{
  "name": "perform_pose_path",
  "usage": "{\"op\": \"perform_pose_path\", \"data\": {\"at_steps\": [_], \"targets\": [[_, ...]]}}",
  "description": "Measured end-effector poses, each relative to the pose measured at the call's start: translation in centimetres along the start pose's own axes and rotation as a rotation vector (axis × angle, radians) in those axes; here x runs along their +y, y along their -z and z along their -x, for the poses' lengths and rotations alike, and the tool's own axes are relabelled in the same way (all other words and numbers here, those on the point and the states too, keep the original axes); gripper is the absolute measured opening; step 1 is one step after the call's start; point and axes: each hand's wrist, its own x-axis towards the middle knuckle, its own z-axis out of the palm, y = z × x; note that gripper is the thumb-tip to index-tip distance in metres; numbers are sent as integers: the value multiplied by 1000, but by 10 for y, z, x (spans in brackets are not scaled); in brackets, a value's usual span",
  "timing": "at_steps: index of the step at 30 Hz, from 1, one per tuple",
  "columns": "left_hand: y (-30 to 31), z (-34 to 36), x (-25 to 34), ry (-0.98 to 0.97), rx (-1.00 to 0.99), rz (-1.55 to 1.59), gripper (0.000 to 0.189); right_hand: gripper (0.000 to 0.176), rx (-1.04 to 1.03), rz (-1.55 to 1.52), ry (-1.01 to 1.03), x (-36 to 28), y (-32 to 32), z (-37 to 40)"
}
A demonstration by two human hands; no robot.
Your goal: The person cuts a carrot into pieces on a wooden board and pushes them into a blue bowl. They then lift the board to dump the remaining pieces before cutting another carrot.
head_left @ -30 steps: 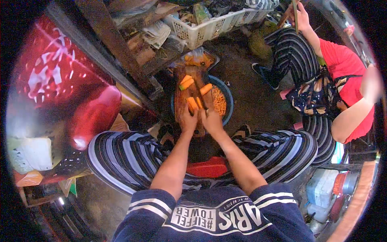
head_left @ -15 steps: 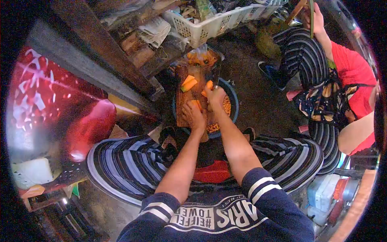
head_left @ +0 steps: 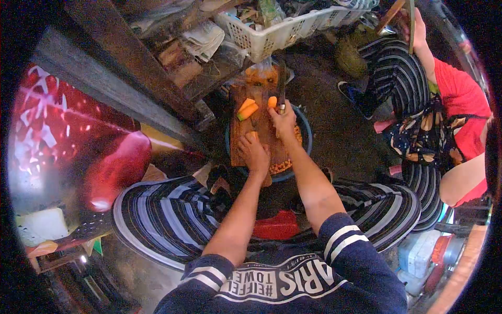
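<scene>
A wooden board lies across a blue-rimmed basin that holds small orange pieces. My left hand is closed on an orange vegetable piece on the board. In my right hand is the handle of a knife, its dark blade pointing away from me. An orange chunk sits beside that hand's fingertips. Further left on the board rest larger orange pieces, one with a green edge. Beyond the board's far end is a plastic bag with orange matter.
A white perforated basket stands at the far side. On the right, a person in a red top and striped trousers sits with one hand raised. Wooden beams run along the left, above a red shiny surface.
My right hand has shifted slightly right and away from the board's middle, and the knife blade now shows clearly. The orange chunk near it lies slightly farther from me.
</scene>
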Motion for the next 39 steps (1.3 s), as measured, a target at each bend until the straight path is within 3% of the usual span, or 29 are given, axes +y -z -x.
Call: {"op": "perform_pose_path", "data": {"at_steps": [3,8,11,13,15,22,25,28,33,37,39], "targets": [[-25,3,-17,-95,126,14,57,49,-16,-13,17,5,8,6],[-20,3,-17,-20,71,31,57,48,5,70,68,-69,51,35],[-17,9,-24,-60,29,23,57,36,-135,298,384,-66,71,53],[-15,19,-38,-111,9,1,57,30,-256,386,371,-65,86,78],[-19,12,-45,-216,81,386,56,24,-376,555,410,-52,97,100],[-20,13,-47,-91,150,568,56,26,-439,683,135,-26,111,152],[-18,8,-46,-128,119,494,56,29,-425,776,80,-30,109,155],[-16,8,-39,-98,-34,599,56,30,-439,811,48,-30,108,154],[-37,7,-34,-352,-32,597,56,30,-382,794,32,-31,109,156],[-27,4,-36,-333,-109,599,57,30,-386,782,39,-36,110,151],[-13,7,-35,-430,67,460,54,30,-372,747,61,-39,111,148]]}}
